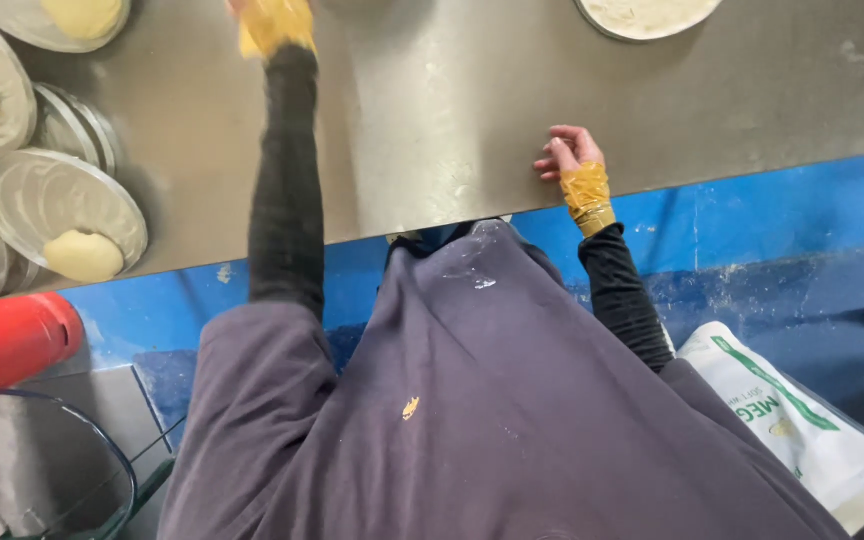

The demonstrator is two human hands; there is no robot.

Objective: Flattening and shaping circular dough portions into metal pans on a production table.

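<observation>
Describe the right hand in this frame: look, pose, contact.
The right hand is bare, reddish-pink, fingers curled loosely inward. It rests at the near edge of the steel worktop, knuckles up, holding nothing. Shiny yellow-brown tape wraps the wrist like a cuff, meeting a black sleeve that runs back to the body. Nothing else touches it. The fingertips are tucked under, so the grip cannot be read as fully closed.

Black sleeves [287,180], yellow-taped wrists [588,193]
</observation>
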